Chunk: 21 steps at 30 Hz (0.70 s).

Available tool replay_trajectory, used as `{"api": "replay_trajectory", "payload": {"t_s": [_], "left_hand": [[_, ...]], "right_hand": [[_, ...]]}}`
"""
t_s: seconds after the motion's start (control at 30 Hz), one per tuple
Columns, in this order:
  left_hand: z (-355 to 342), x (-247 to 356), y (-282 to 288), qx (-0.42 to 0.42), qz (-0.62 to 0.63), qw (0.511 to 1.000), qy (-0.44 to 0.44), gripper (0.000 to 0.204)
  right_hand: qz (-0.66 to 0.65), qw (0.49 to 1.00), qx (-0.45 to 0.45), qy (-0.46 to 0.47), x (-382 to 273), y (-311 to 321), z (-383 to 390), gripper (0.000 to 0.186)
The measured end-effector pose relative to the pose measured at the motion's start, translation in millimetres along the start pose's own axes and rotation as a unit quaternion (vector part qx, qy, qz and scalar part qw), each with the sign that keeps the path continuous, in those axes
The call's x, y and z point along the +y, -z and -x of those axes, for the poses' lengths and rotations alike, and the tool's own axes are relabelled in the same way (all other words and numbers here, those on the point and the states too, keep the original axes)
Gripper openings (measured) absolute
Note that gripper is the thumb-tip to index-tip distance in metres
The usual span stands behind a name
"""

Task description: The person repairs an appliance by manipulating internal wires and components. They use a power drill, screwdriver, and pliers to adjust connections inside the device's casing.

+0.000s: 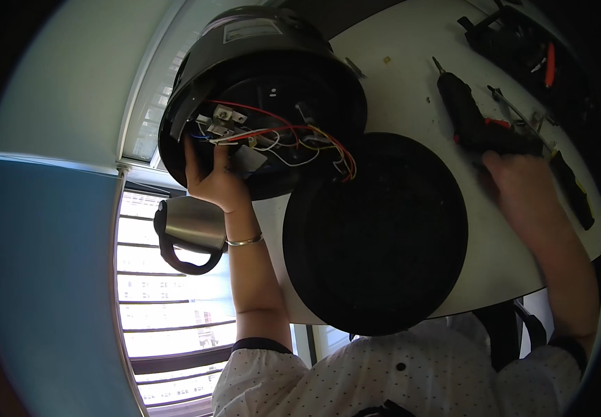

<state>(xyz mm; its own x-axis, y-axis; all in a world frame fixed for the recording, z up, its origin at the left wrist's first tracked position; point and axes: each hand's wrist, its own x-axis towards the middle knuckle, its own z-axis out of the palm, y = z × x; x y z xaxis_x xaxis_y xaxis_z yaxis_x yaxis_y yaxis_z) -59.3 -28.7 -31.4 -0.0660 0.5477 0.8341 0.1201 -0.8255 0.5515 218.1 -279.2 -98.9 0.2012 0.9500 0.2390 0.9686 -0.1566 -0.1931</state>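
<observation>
A dark round appliance housing point(325, 83) lies on its side, its inside exposed, with a metal component point(223, 118) and red, white and yellow wires point(293, 132). My left hand point(213, 177) reaches inside, thumb and a finger bent toward the component; what their tips grip is hidden. A black round plate point(373, 233) lies beside the housing, with wires running toward it. At the right, my right hand point(516, 181) has curled fingers on the handle of a black power screwdriver point(464, 118), whose bit points away from me.
A steel kettle point(193, 222) is left of my left arm. Loose tools, including a yellow-black screwdriver point(571, 187), lie on the white table point(398, 90) at right. A black tool tray point(509, 42) is at the back right. A window and blue wall fill the left.
</observation>
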Motion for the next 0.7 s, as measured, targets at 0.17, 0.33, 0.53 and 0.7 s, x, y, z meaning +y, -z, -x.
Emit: {"api": "replay_trajectory", "payload": {"t_s": [0.17,0.33,0.53,0.7], "left_hand": [[-0.1,-1.4,0.7,0.002,0.000,1.000,0.004,0.053],[-0.2,-0.1,-0.3,0.003,0.012,1.000,0.007,0.053],[0.4,1.8,-0.2,0.011,-0.007,1.000,0.014,0.052],[-0.8,-3.3,2.8,0.005,-0.009,1.000,-0.002,0.053]], "right_hand": [[0.005,1.000,-0.012,-0.007,-0.4,1.7,-0.1,0.011],[0.009,1.000,-0.008,-0.007,-1.8,1.8,1.0,0.010],[0.001,1.000,-0.016,-0.003,-0.4,1.7,0.3,0.010],[0.000,1.000,-0.016,-0.004,-1.4,3.1,0.9,0.011]]}}
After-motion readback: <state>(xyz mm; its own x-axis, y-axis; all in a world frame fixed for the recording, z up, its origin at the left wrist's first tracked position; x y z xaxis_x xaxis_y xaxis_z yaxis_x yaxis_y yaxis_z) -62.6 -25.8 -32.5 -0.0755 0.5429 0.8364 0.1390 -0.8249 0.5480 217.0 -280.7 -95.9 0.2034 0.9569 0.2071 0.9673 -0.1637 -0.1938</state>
